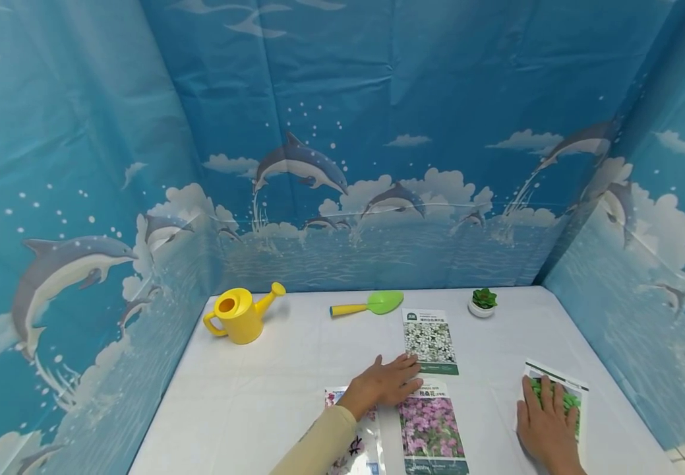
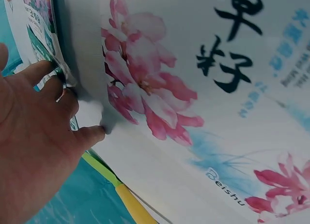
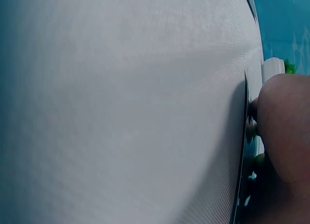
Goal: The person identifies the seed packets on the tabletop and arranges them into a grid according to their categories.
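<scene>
My left hand (image 1: 386,382) lies with fingers spread over the near edge of the white-flower seed packet (image 1: 429,342) and the top of the pink-flower seed packet (image 1: 431,422). Beneath that forearm is a seed packet with pink blossoms and dark lettering (image 1: 362,443), partly covered by the sleeve; it fills much of the left wrist view. Over at the right, my right hand (image 1: 546,422) rests flat, fingers extended, on a green-leaf seed packet (image 1: 573,402), hiding much of its picture. In the right wrist view that packet's dark edge (image 3: 243,137) shows beside the hand.
A yellow watering can (image 1: 241,320) stands at the back left of the white-covered table (image 1: 211,396). Along the back lie a green trowel with a yellow handle (image 1: 372,305) and a small potted succulent (image 1: 482,302). Blue dolphin-printed curtains (image 1: 330,79) enclose three sides.
</scene>
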Tool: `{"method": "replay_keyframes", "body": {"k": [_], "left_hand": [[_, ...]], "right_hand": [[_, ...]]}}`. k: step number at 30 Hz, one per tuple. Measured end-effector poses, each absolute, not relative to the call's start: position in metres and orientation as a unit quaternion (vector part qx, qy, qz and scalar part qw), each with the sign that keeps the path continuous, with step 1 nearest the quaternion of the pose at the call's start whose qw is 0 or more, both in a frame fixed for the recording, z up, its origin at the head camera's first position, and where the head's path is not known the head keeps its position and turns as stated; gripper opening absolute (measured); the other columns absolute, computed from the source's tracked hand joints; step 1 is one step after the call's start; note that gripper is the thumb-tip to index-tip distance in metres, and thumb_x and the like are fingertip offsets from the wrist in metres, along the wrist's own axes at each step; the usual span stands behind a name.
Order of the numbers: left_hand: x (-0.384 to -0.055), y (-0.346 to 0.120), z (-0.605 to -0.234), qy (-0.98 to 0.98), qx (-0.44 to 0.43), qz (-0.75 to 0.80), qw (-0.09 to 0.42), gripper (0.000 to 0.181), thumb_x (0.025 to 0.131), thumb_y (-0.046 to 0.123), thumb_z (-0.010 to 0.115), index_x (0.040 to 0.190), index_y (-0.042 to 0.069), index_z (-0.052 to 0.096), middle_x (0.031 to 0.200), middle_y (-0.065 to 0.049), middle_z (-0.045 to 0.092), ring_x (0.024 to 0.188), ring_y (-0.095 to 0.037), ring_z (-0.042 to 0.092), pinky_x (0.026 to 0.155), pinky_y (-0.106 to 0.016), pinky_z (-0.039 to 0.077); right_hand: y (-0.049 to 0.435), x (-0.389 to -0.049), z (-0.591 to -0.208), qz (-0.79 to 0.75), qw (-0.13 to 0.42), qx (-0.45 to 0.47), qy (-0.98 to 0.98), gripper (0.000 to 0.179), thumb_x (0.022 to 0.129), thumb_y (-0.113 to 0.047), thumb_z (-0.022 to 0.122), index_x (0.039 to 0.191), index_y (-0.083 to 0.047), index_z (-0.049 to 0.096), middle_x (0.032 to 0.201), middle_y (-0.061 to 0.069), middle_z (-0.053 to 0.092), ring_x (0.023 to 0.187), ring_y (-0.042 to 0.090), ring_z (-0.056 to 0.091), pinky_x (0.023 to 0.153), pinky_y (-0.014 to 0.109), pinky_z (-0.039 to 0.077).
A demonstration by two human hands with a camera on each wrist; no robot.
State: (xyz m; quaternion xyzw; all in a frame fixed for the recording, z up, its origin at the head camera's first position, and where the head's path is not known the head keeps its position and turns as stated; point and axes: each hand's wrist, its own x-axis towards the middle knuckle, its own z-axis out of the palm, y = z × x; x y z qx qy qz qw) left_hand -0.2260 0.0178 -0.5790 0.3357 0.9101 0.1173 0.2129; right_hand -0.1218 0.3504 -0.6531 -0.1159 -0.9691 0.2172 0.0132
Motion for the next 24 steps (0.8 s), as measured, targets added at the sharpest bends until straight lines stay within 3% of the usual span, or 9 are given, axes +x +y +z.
{"method": "replay_keyframes", "body": {"k": [5,17,24], "left_hand": [[-0.228,0.011,-0.582,0.916,0.324,0.110,0.210,0.061,0.115,0.059,0.018,0.170,0.035,0.032,0.178,0.020,0.019,0.164,-0.003,0.015,0.134,-0.058,0.014],[-0.221,-0.005,-0.576,0.915,0.316,0.136,0.209,0.065,0.116,0.057,0.018,0.171,0.026,0.034,0.179,0.008,0.023,0.166,-0.012,0.017,0.133,-0.063,0.011],[-0.217,-0.012,-0.579,0.919,0.308,0.140,0.204,0.068,0.115,0.059,0.011,0.171,0.027,0.032,0.179,0.009,0.022,0.166,-0.014,0.016,0.132,-0.063,0.012]], "right_hand": [[0.350,-0.123,-0.653,0.217,0.022,-0.110,-0.970,0.059,0.116,-0.024,0.031,0.161,0.014,0.025,0.170,0.040,-0.008,0.157,0.056,-0.022,0.119,0.079,-0.015],[0.351,-0.124,-0.654,0.213,0.015,-0.114,-0.970,0.059,0.115,-0.023,0.032,0.161,0.014,0.025,0.170,0.040,-0.008,0.157,0.056,-0.022,0.119,0.080,-0.013],[0.352,-0.125,-0.655,0.215,0.008,-0.114,-0.970,0.060,0.115,-0.024,0.031,0.161,0.014,0.024,0.170,0.040,-0.009,0.156,0.057,-0.022,0.119,0.081,-0.013]]}}
